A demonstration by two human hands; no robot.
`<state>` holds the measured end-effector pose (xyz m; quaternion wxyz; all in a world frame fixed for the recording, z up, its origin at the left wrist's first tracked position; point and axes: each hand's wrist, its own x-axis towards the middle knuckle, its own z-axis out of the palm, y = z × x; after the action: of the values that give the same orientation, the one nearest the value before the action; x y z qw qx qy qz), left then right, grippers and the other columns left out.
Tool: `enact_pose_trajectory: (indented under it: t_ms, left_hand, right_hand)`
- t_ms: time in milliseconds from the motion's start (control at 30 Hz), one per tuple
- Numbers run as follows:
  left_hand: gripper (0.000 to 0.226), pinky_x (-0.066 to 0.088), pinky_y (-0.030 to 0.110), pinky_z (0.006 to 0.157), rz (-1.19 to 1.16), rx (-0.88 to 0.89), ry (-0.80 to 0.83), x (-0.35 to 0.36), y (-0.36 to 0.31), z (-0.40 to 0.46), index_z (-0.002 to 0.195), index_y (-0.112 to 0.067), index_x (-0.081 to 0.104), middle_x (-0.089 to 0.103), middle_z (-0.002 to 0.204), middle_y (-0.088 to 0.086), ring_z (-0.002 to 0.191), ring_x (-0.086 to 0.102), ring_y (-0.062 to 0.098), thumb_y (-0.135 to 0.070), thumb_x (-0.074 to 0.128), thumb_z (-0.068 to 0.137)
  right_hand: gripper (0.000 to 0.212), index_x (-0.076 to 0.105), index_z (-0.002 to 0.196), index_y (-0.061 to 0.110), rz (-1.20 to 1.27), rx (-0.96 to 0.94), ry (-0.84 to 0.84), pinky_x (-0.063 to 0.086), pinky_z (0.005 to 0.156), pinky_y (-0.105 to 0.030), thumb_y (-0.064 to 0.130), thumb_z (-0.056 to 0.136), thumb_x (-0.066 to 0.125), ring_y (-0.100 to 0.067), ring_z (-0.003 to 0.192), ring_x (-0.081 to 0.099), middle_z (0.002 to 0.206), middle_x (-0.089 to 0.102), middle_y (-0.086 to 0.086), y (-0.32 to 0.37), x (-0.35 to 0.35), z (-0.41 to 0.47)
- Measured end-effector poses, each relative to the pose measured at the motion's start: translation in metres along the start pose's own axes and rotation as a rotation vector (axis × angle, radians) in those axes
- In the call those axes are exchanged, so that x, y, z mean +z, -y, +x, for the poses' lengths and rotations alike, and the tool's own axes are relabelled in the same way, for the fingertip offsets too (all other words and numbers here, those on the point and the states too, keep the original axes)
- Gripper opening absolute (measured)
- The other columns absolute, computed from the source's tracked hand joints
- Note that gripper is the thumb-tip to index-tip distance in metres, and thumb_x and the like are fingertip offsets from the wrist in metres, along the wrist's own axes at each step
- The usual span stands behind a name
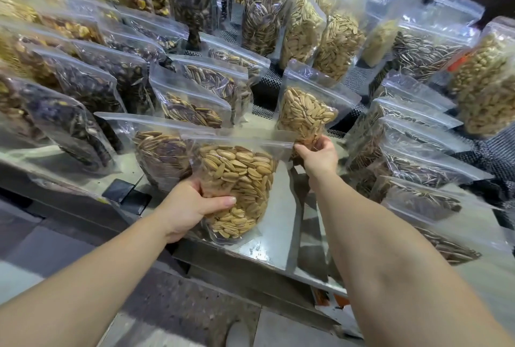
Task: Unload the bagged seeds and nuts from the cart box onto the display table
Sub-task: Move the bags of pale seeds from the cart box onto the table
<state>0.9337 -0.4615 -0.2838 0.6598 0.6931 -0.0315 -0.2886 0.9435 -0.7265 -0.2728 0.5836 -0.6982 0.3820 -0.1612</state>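
Observation:
My left hand (192,206) grips the lower left side of a clear zip bag of pale seeds (239,179), held upright just above the metal display table (276,224) near its front edge. My right hand (317,158) holds the bottom of a second bag of pale seeds (303,112), which stands tilted a little farther back on the table. Right behind the left-hand bag stands a bag of brown striped seeds (161,151). The cart box is out of view.
Rows of clear bags of dark, striped and pale seeds and nuts fill the table: dark ones at left (69,120), striped ones at right (423,157), pale ones at the back (337,42). A bare metal strip lies between my hands. The floor (195,305) is below.

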Motion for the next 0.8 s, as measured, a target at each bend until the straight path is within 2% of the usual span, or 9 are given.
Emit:
enact_pose_trajectory:
  t_ms: [100,267,433,600,733,800]
  left_hand:
    - [0.036,0.055,0.013,0.069,0.004,0.009,0.001,0.0,0.0,0.001,0.107,-0.012,0.067,0.078,0.097,-0.002,0.088,0.074,0.006,0.001,0.078,0.076]
    - [0.042,0.054,0.024,0.082,0.001,0.022,0.002,-0.001,0.003,0.0,0.11,-0.012,0.067,0.078,0.099,-0.002,0.095,0.073,0.012,-0.004,0.08,0.071]
    - [0.041,0.056,0.015,0.073,0.003,0.041,0.012,-0.001,0.001,0.0,0.111,-0.012,0.067,0.078,0.101,-0.003,0.094,0.073,0.009,-0.002,0.079,0.073]
    - [0.057,0.055,0.024,0.084,0.011,0.047,0.007,-0.001,0.002,-0.001,0.116,-0.012,0.067,0.077,0.107,0.001,0.101,0.072,0.013,-0.016,0.082,0.062]
    - [0.045,0.056,0.017,0.076,0.029,0.052,0.004,0.001,0.001,0.0,0.115,-0.011,0.067,0.077,0.106,0.0,0.1,0.072,0.012,-0.005,0.081,0.073]
    - [0.048,0.055,0.019,0.079,0.033,0.06,0.008,0.002,0.001,0.0,0.117,-0.011,0.066,0.077,0.108,0.001,0.101,0.072,0.012,-0.007,0.081,0.072]
  right_hand:
    - [0.058,0.046,0.138,0.013,0.047,-0.012,-0.004,0.047,0.094,-0.025,0.01,0.086,0.071,-0.014,0.106,0.058,0.121,0.062,-0.002,-0.002,0.003,0.005]
    - [0.063,0.045,0.14,0.011,0.081,-0.061,-0.065,0.045,0.1,-0.027,0.011,0.084,0.074,-0.017,0.115,0.058,0.131,0.06,-0.006,-0.011,0.008,0.013]
    - [0.059,0.048,0.137,0.012,0.069,-0.072,-0.084,0.046,0.099,-0.027,0.013,0.084,0.074,-0.012,0.106,0.057,0.124,0.062,-0.004,-0.011,0.009,0.015]
    - [0.054,0.049,0.132,0.014,0.048,-0.07,-0.08,0.046,0.1,-0.029,0.01,0.084,0.073,-0.016,0.109,0.058,0.12,0.062,-0.003,-0.015,0.011,0.015]
    - [0.053,0.05,0.132,0.014,0.032,-0.083,-0.091,0.047,0.099,-0.029,0.011,0.084,0.073,-0.016,0.108,0.059,0.115,0.062,-0.001,-0.017,0.012,0.019]
    - [0.053,0.05,0.131,0.015,0.026,-0.083,-0.094,0.047,0.1,-0.029,0.011,0.084,0.073,-0.016,0.109,0.059,0.117,0.063,-0.002,-0.018,0.013,0.02]
